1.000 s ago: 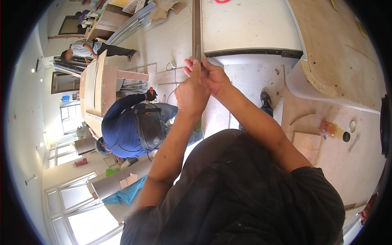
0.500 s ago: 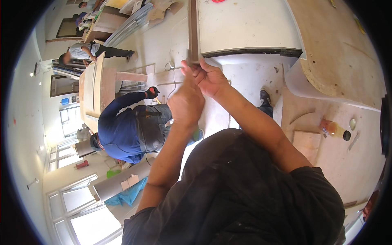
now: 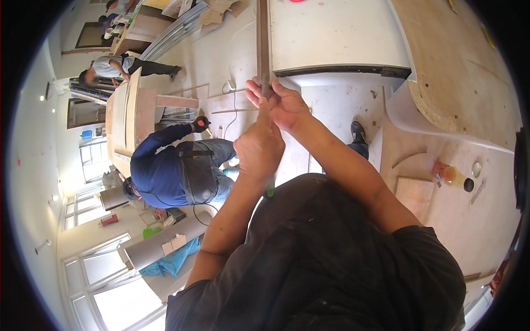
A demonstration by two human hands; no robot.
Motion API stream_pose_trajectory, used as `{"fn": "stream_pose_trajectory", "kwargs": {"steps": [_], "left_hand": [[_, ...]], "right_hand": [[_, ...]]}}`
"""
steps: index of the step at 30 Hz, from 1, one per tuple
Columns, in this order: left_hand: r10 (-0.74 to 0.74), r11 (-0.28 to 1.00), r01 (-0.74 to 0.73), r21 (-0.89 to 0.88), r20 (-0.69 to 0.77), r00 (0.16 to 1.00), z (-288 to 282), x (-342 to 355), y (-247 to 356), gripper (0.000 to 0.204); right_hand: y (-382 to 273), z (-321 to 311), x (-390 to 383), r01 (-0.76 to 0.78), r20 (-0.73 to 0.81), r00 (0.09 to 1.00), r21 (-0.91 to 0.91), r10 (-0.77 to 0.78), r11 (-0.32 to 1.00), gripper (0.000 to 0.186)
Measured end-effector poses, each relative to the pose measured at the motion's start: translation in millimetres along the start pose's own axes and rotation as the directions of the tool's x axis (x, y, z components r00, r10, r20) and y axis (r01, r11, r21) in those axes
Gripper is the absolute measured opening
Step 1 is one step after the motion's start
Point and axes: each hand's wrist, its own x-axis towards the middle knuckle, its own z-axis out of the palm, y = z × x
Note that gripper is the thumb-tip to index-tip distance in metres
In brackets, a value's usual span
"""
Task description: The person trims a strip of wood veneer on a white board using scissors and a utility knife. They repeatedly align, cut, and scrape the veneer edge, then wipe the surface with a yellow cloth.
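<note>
We see the left hand (image 3: 259, 148) closed in a fist, its index finger stretched forward. It wraps a slim tool, and only the green handle (image 3: 270, 191) shows clearly, poking out below the fist; the fist hides the middle. The right hand (image 3: 291, 107) lies palm up just ahead, thumb to one side and fingers loosely curled to the other, at the near end of a long brown strip (image 3: 264, 44). We cannot tell whether it grips the strip or only steadies it. Nor can we make out where the tool's tip ends and the strip begins, as they overlap between the hands. The strip runs away from us beside a white panel (image 3: 337, 41), and the upper rim cuts off its far end. A red thing (image 3: 297, 1) at that rim is mostly cut away. The co-worker in blue (image 3: 160, 171) bends over on our left, face hidden from us.
</note>
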Motion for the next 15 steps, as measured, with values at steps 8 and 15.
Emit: {"fn": "stream_pose_trajectory", "kwargs": {"steps": [8, 15], "left_hand": [[-0.005, 1.0, 0.004, 0.024, 0.048, 0.999, 2.4, 8.0, -7.8, 0.044], [-0.048, 0.998, 0.043, 0.044, 0.127, 0.991, -6.8, 22.7, -5.7, 0.045]], "right_hand": [[0.4, -6.7, 0.6, 0.024, 0.05, 0.999, -0.075, -0.02, 0.997, 0.04], [-9.2, -11.2, -0.1, -0.083, 0.12, 0.989, -0.04, 0.088, 0.996, 0.041]]}}
